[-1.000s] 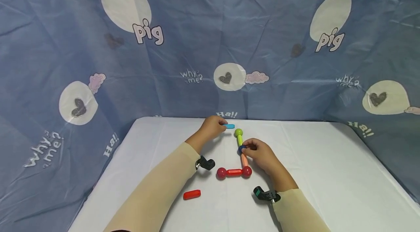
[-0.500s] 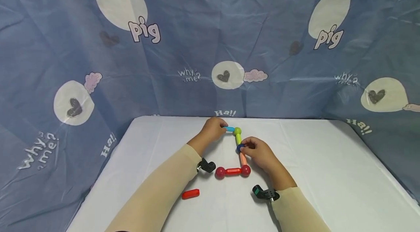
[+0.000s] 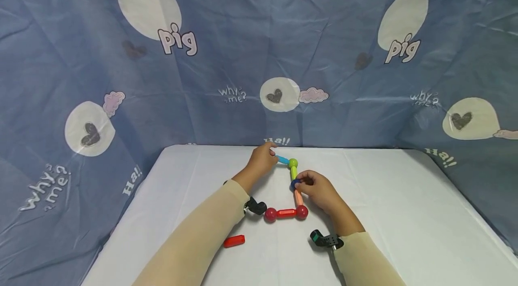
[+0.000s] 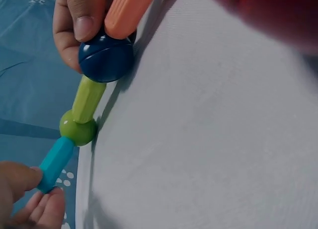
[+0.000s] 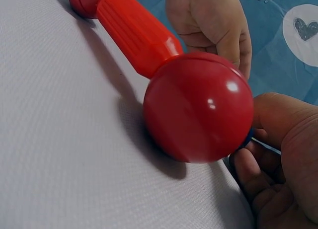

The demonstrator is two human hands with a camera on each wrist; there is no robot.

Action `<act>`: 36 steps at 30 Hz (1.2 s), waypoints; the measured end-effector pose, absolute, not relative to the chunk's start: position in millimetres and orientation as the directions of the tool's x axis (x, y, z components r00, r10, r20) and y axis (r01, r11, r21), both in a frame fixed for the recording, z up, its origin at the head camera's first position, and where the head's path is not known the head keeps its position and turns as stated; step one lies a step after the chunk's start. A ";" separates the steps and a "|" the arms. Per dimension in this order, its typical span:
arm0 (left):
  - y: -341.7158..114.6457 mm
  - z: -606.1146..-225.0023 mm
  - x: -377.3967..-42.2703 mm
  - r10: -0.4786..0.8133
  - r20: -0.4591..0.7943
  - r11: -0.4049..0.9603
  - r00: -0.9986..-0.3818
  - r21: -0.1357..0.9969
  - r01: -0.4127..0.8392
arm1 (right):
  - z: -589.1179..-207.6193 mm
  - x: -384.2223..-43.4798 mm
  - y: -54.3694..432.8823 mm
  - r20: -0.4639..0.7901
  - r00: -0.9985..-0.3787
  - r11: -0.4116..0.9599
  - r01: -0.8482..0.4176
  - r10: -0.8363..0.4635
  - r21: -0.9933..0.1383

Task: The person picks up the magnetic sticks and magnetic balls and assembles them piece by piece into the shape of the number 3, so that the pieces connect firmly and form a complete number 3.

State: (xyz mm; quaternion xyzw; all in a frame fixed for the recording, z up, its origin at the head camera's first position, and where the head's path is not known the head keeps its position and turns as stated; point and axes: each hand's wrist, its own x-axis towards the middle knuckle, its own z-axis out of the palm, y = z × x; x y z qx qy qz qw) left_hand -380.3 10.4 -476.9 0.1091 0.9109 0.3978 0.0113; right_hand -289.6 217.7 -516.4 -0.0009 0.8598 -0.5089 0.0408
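My left hand (image 3: pixel 261 160) pinches the outer end of a light blue rod (image 4: pixel 56 162) between thumb and fingers. The rod's other end touches a green ball (image 3: pixel 293 163). A yellow-green rod (image 4: pixel 88 100) runs from that ball to a dark blue ball (image 4: pixel 107 60), which my right hand (image 3: pixel 319 188) holds between thumb and fingers. From the blue ball an orange rod (image 3: pixel 298 198) leads to a red ball (image 5: pixel 198 107). A red rod (image 3: pixel 286 213) joins this ball to a second red ball (image 3: pixel 270 214). In the right wrist view the near red ball hides part of the right fingers.
A loose red rod (image 3: pixel 234 241) lies on the white tabletop (image 3: pixel 388 205), near the left forearm. Black wrist cameras sit by both sleeves. A blue printed cloth (image 3: pixel 226 43) hangs behind the table.
My left hand has brought the light blue rod up to the green ball, and their ends now touch. The right hand has stayed on the dark blue ball.
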 end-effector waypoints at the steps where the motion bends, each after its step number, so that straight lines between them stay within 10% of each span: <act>1: 10.2 -477.9 -380.7 0.195 0.073 0.654 -0.978 0.733 0.186 | -516.2 -289.3 217.2 -0.072 -0.997 0.485 0.043 -0.041 -0.873; 36: -69.3 -469.5 -338.6 0.188 0.043 0.603 -0.981 0.783 0.150 | -516.9 -287.8 217.3 -0.064 -0.996 0.469 0.026 -0.064 -0.883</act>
